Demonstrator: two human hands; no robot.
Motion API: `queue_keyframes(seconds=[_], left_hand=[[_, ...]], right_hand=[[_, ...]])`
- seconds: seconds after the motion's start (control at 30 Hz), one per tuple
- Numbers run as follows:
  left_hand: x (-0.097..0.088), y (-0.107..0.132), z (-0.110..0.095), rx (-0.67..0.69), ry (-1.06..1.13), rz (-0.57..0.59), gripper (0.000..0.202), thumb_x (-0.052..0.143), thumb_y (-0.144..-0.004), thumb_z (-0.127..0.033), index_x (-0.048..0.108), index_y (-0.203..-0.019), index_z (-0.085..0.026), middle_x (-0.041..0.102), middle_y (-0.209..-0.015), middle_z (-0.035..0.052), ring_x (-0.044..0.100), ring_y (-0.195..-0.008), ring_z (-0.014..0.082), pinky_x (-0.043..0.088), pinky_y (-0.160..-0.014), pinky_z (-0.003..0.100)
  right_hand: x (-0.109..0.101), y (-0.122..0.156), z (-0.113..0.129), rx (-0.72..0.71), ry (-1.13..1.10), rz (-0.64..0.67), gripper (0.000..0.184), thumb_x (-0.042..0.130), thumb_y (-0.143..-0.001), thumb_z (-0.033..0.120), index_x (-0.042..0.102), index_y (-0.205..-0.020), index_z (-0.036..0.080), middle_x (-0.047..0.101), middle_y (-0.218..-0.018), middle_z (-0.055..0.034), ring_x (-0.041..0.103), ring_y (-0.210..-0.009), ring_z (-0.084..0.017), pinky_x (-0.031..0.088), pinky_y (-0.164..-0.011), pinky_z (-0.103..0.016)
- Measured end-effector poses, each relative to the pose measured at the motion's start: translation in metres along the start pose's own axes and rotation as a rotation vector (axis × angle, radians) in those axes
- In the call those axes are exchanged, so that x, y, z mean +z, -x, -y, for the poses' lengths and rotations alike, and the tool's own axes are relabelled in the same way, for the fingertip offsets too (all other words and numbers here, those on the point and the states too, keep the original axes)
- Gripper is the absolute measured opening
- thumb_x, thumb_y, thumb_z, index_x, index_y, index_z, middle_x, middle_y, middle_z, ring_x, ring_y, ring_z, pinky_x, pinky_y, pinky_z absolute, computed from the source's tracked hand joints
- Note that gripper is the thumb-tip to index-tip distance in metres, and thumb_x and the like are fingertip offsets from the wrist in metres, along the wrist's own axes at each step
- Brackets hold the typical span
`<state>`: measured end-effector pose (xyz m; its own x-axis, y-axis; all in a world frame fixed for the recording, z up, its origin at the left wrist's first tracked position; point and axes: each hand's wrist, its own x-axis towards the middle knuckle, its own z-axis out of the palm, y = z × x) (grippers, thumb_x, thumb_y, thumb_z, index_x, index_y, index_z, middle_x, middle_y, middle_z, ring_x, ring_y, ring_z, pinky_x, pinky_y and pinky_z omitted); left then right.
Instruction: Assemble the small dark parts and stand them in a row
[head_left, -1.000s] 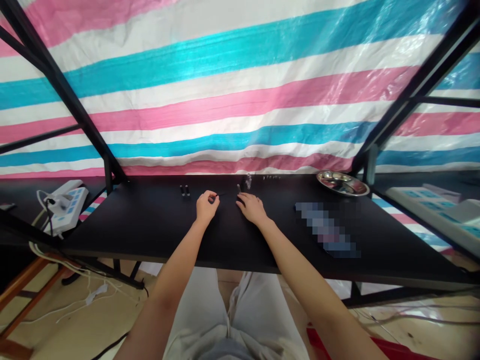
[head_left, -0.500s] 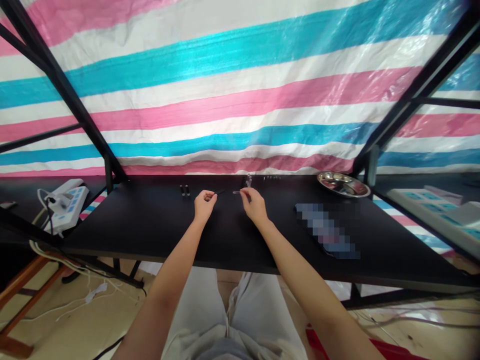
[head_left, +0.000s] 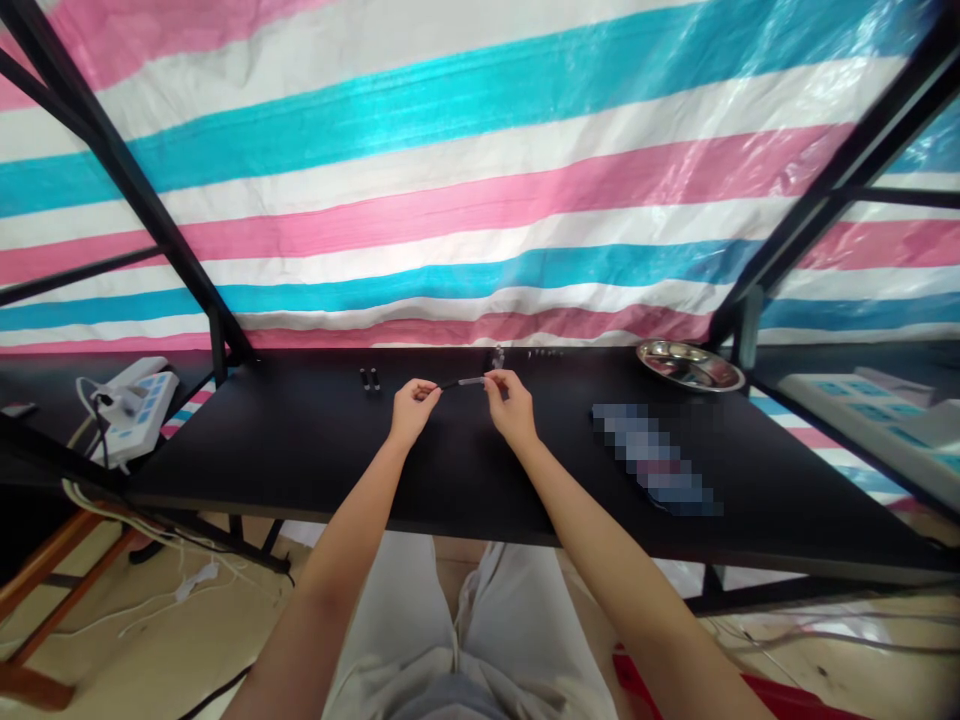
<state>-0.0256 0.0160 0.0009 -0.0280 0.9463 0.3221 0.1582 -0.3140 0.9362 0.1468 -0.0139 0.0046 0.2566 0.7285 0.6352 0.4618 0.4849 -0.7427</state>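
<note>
My left hand [head_left: 412, 410] is closed in a pinch on a thin black stick-like piece [head_left: 450, 385]. Fingertips of my right hand [head_left: 513, 404] pinch a short clear tube [head_left: 472, 380]. Both pieces lie end to end in one line between the hands, just above the black table [head_left: 465, 470]; whether one sits inside the other is too small to tell. Left of my left hand are two small black tubes with pale ends [head_left: 370, 379]. Beyond my right hand lies a little cluster of clear parts [head_left: 499, 355], with several tiny clear pieces [head_left: 545, 353] in a row beside it.
A round metal tray [head_left: 690, 366] rests at the back right. Nearer me lies a blurred-out bluish object [head_left: 656, 460]. Power strips [head_left: 139, 412] with cables are on the left, past the black frame post [head_left: 217, 345]. A striped sheet [head_left: 465, 200] hangs behind.
The hands have held the black stick and the clear tube apart before; now the two pieces meet end to end. My left hand has shifted slightly right, my right hand hardly at all.
</note>
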Motion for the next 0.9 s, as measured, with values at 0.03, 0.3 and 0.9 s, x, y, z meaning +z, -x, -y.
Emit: queue_keyframes(seconds=[0.03,0.3,0.9], left_hand=[[0.0,0.0,0.0,0.0,0.0,0.004,0.019,0.064,-0.065,-0.03,0.061,-0.075,-0.014,0.062,-0.069,0.0028,0.056,-0.063,0.0107,0.045,-0.064,0.025],[-0.001,0.001,-0.003,-0.011,0.033,0.026,0.021,0.065,-0.066,-0.031,0.063,-0.077,-0.014,0.063,-0.07,0.003,0.056,-0.064,0.011,0.045,-0.064,0.025],[0.003,0.006,-0.008,-0.066,0.165,0.152,0.023,0.069,-0.062,-0.03,0.062,-0.077,-0.013,0.064,-0.069,0.003,0.058,-0.058,0.0104,0.049,-0.063,0.028]], right_hand=[[0.0,0.0,0.0,0.0,-0.008,0.0,0.023,0.045,-0.083,0.039,0.056,-0.086,0.018,0.059,-0.074,-0.0031,0.054,-0.068,-0.015,0.044,-0.071,-0.03],[0.001,-0.001,-0.006,0.038,-0.092,0.022,0.024,0.047,-0.082,0.041,0.055,-0.087,0.019,0.056,-0.073,-0.0021,0.053,-0.069,-0.014,0.043,-0.071,-0.03],[0.012,0.003,-0.018,0.155,-0.256,0.208,0.029,0.05,-0.078,0.048,0.054,-0.085,0.02,0.058,-0.067,-0.0014,0.055,-0.063,-0.014,0.045,-0.065,-0.03]])
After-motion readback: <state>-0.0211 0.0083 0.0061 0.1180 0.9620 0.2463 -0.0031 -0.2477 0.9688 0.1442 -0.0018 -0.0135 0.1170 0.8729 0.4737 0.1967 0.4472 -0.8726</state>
